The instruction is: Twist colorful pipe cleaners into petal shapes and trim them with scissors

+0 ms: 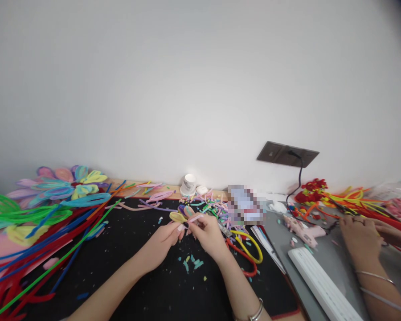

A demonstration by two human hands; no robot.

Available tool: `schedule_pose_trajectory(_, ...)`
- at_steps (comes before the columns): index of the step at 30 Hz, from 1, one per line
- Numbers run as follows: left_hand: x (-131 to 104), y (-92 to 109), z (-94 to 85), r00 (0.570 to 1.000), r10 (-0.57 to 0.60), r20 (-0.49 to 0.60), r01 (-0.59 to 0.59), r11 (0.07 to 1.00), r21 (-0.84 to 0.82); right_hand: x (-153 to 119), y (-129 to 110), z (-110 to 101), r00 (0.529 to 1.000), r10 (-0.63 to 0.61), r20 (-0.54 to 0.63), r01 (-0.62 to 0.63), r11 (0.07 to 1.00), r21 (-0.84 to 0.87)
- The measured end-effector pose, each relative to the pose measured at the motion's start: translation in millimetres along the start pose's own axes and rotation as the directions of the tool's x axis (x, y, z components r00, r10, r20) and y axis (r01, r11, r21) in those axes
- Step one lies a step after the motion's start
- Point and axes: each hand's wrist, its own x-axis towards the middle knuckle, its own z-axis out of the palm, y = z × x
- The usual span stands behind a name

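Note:
Both of my hands meet over the middle of a black mat (127,254). Between their fingertips is a small pipe-cleaner flower (177,217) with yellow, purple and pink looped petals. My left hand (165,236) pinches it from the left, thumb against the base of the petals. My right hand (205,232) has its fingers closed at the flower's right side; a pale pink piece shows along its index finger. Small teal clippings (195,263) lie on the mat below the hands. Scissors with red and yellow handles (261,254) lie beside my right wrist.
Long coloured pipe cleaners (50,249) and a big flower (75,183) fill the left. A paper cup (188,184) stands by the wall. On the right are a pink glue gun (304,231), a white power strip (324,285) and another person's hands (362,236).

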Motion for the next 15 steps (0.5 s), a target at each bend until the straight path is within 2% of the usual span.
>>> schedule_pose_trajectory(4,-1,12,-1.3,0.999,0.047,0.005,-0.047,0.992,0.114,0,2,0,0.999,0.054,-0.004,-0.054,0.996,0.066)
schedule_pose_trajectory(8,-2,21,-2.5,0.998,0.057,-0.002,-0.055,0.970,0.239,0,4,0,0.998,0.055,-0.017,-0.054,0.996,0.070)
schedule_pose_trajectory(12,-2,17,-2.5,0.998,0.064,-0.009,-0.058,0.950,0.306,1,3,-1,0.998,0.063,-0.015,-0.062,0.994,0.086)
schedule_pose_trajectory(15,-1,11,-3.3,0.996,0.063,-0.064,-0.039,0.944,0.327,4,3,-6,0.997,0.077,-0.029,-0.075,0.995,0.061)
